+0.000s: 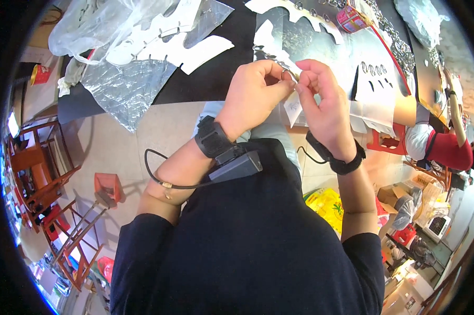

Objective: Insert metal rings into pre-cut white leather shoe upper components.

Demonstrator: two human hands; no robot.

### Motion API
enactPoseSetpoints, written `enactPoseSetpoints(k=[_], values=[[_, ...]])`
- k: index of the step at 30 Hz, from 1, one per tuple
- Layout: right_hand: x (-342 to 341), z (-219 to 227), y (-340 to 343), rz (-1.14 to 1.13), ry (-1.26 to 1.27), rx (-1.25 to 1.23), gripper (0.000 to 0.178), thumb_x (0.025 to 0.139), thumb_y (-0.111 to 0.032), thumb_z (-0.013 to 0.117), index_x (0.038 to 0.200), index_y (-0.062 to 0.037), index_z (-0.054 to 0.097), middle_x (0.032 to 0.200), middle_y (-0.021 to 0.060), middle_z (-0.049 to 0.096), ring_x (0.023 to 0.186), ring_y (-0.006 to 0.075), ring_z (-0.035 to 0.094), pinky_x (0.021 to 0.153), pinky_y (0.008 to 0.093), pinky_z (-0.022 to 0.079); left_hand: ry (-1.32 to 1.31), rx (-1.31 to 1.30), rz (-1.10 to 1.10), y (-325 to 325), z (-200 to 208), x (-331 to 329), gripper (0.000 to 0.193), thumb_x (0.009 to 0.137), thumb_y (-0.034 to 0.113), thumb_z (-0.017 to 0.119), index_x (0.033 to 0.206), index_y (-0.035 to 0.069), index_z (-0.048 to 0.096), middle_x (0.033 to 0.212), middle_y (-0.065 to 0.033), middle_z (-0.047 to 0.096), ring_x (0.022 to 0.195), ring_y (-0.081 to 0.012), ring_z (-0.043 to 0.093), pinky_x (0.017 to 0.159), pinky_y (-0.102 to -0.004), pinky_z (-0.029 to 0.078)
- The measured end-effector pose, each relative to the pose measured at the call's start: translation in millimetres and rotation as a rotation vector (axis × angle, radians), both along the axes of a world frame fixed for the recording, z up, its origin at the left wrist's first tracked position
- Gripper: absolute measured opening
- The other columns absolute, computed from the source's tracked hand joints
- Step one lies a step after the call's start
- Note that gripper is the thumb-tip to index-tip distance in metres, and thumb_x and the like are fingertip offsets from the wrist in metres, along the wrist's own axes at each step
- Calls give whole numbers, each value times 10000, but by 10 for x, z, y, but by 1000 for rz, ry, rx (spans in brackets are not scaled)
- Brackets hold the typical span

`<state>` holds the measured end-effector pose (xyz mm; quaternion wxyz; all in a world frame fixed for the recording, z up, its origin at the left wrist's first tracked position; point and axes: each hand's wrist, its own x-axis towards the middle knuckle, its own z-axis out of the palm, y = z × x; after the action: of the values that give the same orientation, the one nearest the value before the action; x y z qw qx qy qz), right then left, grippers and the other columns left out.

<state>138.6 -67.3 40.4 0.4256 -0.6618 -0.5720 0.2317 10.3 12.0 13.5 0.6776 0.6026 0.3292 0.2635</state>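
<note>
above the near edge of the flat black table [203, 84], a white, pointed, paper-like piece [293, 109] hangs from a fingertip pinch. it could bend or slip, i judge, should that pinch loosen or tug unevenly. the bare left hand [251, 95] closes thumb and forefinger on its top; the bare right hand [327, 107] bunches fingertips just beside, nearly together; whether they clamp it, i cannot tell.

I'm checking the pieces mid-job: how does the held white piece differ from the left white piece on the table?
The held white piece is between the left hand and right hand; the left white piece lies on the dark table, with no hand on it.
The held white piece's end points toward the person; the left white piece's end points right.
Both are white.
</note>
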Motion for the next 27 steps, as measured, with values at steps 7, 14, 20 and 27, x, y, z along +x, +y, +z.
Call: enactPoseSetpoints(k=[7, 14, 20, 27], values=[[-222, -164, -86, -184, 438, 106, 321, 822, 53, 507, 1125, -14, 429, 834, 8, 492, 731, 69, 485, 647, 201, 415, -364, -641, -55, 39, -111, -77, 66, 805, 94, 630, 826, 41, 598, 818, -19, 614, 721, -79, 575, 634, -201, 466], [-42, -28, -50, -85, 148, 156, 456, 758, 19, 619, 1175, -20, 438, 852, 47, 552, 747, 95, 530, 675, 229, 450, -196, -307, 8, 39, -99, -86, 86, 785, 70, 647, 822, 12, 596, 780, -34, 614, 678, -78, 569, 622, -207, 463], [-55, -45, 0, -14, 356, -10, 378, 787, 45, 569, 1143, -14, 457, 816, 20, 542, 723, 68, 510, 638, 199, 424, -158, -159, -16, 9, -95, -90, 77, 777, 44, 645, 828, 7, 600, 768, -22, 606, 672, -62, 547, 609, -198, 445], [-335, -179, -49, -187, 642, 144, 285, 837, 35, 518, 1111, -3, 450, 839, 3, 492, 724, 47, 456, 634, 172, 387, -364, -389, 118, -69, -20, -71, 72, 783, 54, 632, 782, -13, 605, 723, -24, 610, 638, -45, 528, 560, -185, 420]])
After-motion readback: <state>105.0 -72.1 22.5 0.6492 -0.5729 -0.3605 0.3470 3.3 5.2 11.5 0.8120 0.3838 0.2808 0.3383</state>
